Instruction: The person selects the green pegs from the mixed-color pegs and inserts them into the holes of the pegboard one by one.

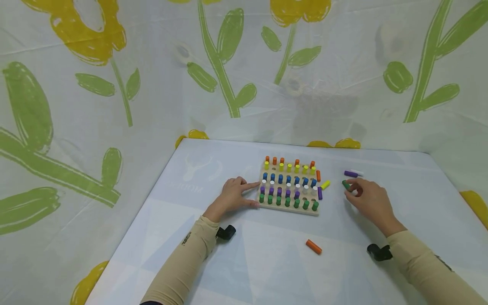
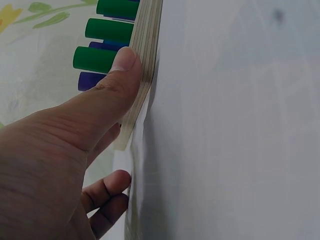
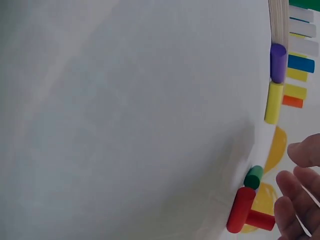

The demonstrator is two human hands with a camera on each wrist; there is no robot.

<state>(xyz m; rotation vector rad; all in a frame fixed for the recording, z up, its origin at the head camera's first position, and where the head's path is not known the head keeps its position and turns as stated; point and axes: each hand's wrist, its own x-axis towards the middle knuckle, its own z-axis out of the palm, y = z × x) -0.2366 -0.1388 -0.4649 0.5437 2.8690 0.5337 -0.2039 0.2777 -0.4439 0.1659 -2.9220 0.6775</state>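
Observation:
A wooden pegboard with coloured pegs standing in rows lies in the middle of the table. My left hand touches its left end, the index finger stretched to the left side and the thumb pressed on the front edge by the green pegs. To the right of the board, my right hand hovers low over some loose pegs. A green peg lies just below its fingertips, with red pegs beside it. Nothing shows between the parted thumb and fingers. The hand hides the red pegs in the head view.
Close along the board's right side lie a loose orange peg, a purple peg and a yellow peg. Beyond my right hand are another purple peg and a white peg. One orange peg lies nearer the front.

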